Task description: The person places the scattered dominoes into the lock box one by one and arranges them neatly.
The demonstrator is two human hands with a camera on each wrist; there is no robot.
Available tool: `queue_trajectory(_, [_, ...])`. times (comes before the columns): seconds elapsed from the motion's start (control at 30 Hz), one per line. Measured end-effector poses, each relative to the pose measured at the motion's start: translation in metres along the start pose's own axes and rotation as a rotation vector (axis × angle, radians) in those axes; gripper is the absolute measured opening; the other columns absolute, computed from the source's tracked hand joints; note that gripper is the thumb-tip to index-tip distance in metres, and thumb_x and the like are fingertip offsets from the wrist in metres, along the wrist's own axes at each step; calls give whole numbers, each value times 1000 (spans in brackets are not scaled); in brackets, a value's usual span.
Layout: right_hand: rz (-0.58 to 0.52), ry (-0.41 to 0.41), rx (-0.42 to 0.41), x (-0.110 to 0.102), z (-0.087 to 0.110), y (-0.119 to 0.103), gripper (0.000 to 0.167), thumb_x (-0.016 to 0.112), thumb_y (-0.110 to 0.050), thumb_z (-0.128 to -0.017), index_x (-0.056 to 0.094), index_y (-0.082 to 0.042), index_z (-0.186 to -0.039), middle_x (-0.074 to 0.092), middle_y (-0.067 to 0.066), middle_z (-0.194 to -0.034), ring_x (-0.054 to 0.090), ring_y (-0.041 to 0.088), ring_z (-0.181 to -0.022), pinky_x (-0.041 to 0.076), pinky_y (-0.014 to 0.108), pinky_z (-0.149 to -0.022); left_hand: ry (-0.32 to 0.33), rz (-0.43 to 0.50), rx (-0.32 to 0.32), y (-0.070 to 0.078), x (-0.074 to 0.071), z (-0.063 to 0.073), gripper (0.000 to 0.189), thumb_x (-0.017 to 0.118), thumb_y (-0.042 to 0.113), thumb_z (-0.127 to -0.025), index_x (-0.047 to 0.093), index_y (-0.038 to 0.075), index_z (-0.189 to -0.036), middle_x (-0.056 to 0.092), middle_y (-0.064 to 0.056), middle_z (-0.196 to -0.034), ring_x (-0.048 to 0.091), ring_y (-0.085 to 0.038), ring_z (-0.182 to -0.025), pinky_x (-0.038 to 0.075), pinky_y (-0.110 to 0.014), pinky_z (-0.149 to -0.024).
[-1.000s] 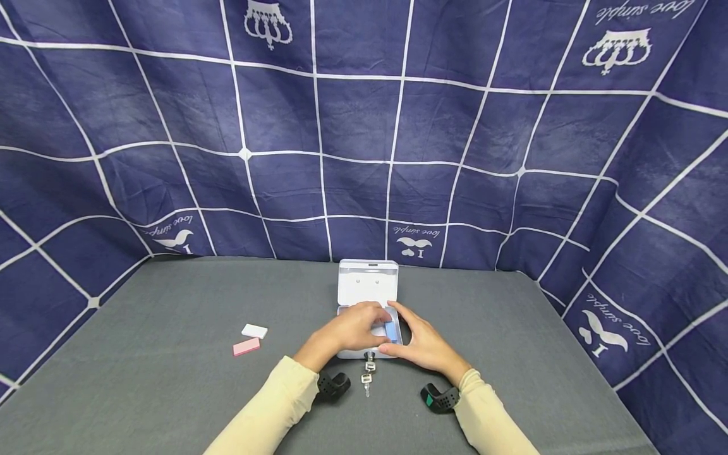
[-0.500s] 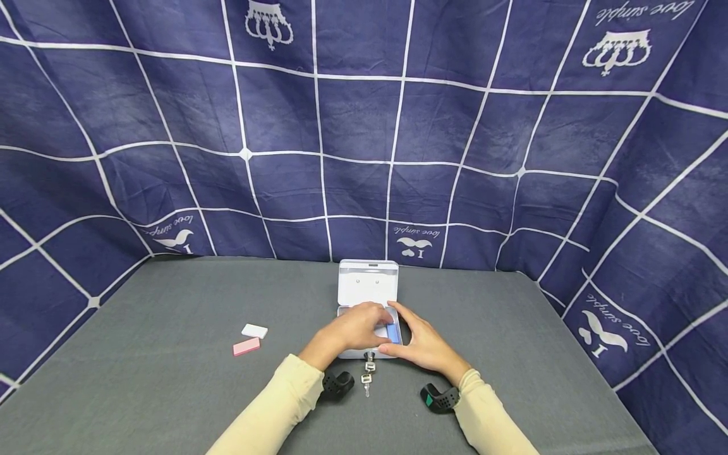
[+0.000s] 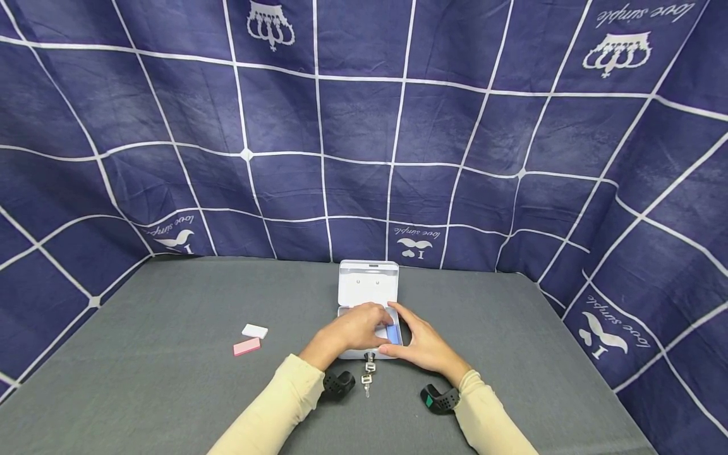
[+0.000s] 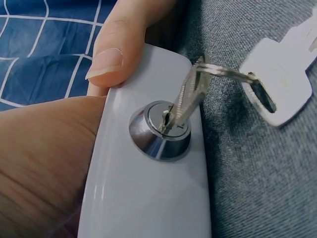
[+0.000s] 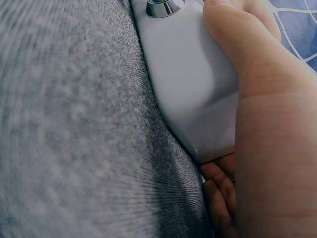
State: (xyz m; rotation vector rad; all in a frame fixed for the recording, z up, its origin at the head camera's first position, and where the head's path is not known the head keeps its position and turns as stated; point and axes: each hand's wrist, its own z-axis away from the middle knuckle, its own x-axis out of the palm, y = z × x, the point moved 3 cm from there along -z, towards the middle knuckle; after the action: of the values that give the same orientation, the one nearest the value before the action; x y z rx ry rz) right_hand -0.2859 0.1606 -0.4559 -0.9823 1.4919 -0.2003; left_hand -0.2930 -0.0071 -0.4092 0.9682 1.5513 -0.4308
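Note:
A small white cash box (image 3: 368, 282) stands with its lid raised, its lock facing the person. Reaching into it from the left, my left hand (image 3: 358, 327) has its thumb and fingertips at the two ends of a flat blue block (image 3: 394, 334) along the right inner side. Its other fingers are partly hidden. My right hand (image 3: 421, 341) grips the box's right side, its thumb (image 5: 223, 15) on the front rim and fingers (image 5: 220, 186) round the outer side. A key (image 4: 190, 94) sits in the front lock (image 4: 156, 134), with a second key (image 4: 277, 79) hanging from its ring.
A white block (image 3: 254, 331) and a pink block (image 3: 246, 347) lie close together on the grey cloth-covered table (image 3: 170, 392), left of the box. Behind the table hangs a blue curtain (image 3: 352, 126) with white lines. Black bands (image 3: 440, 398) are on both wrists.
The blue block has tipped and settled lower against the box's right inner side, the left hand shifting slightly right with it. The right hand and the box stay in place.

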Motion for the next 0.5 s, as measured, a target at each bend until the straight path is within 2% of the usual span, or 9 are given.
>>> queue_trajectory(0.3, [-6, 3, 1, 1, 1, -1, 91, 76, -61, -76, 38, -29, -152, 44, 4, -150, 43, 24, -134, 36, 50, -107, 26, 32, -2, -1, -1, 3, 34, 83, 23, -78, 74, 5, -105, 70, -3, -97, 59, -14, -86, 48, -30, -83])
queue_trajectory(0.5, [8, 7, 10, 0, 0, 0, 93, 75, -64, -75, 37, -31, -152, 44, 1, -149, 43, 21, -134, 36, 48, -107, 84, 108, -36, -1, -11, 6, 36, 81, 25, -80, 73, 2, -107, 71, -7, -98, 63, -19, -90, 49, -31, -83])
